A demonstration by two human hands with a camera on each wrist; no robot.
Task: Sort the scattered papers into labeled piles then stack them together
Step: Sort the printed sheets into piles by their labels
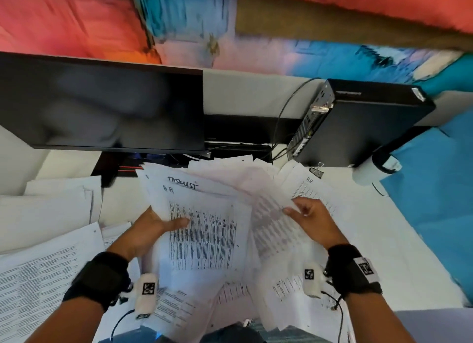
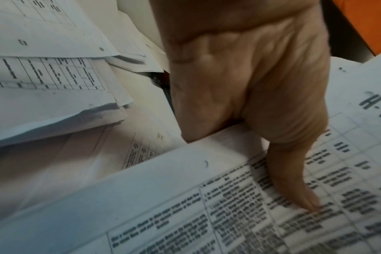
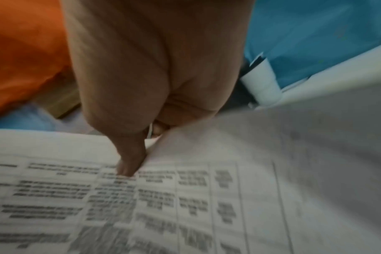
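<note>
Nearest the body, both wrists wear black straps with small white tagged camera pods, and loose printed sheets (image 1: 179,307) spill over the near edge of the white desk (image 1: 384,240). The left hand (image 1: 151,230) grips a fanned bundle of papers (image 1: 204,230) by its left edge, thumb lying flat across the printed table on the top sheet, the other fingers hidden underneath. That top sheet bears handwritten "HR", and the sheet behind it a word like "TASKLIST". The right hand (image 1: 311,220) pinches the right edge of a lifted sheet (image 1: 271,214) between thumb and curled fingers, peeling it away from the bundle; this sheet is blurred. To the left, flat paper piles (image 1: 51,214) cover the desk almost to its left edge, touching one another. To the right, a sheet marked "HR" (image 1: 312,186) lies just beyond the right hand, and bare desk runs on to the right edge beside blue cloth (image 1: 435,189). Farther back sit a binder clip (image 1: 317,171), a black computer case (image 1: 363,122) and a dark monitor (image 1: 102,104), its lower edge close above the bundle's far corners.
</note>
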